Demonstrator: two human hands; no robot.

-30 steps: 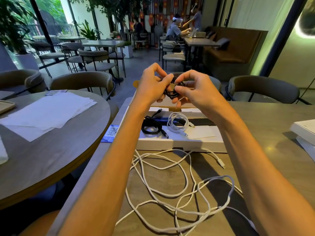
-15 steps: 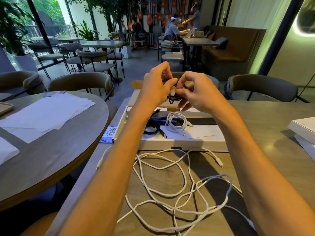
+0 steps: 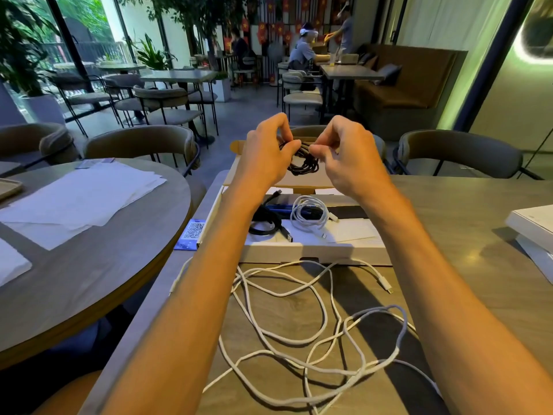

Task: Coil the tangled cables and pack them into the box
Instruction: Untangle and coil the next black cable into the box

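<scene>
Left hand (image 3: 266, 154) and right hand (image 3: 347, 157), both above the open box (image 3: 329, 254), pinch 1 black cable bundle (image 3: 303, 166) between thumbs and curled fingers. In box: 1 coiled black cable (image 3: 266, 224), 1 coiled white cable (image 3: 311, 215). On table (image 3: 449, 220), just before the box: tangled white cables (image 3: 299, 324), count unclear.

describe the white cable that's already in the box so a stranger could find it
Start at the open white box on the grey table. Inside it, right of a black coil, lies the white coiled cable. Unlike the tangled white cables on the table before the box, it is wound small.
</scene>
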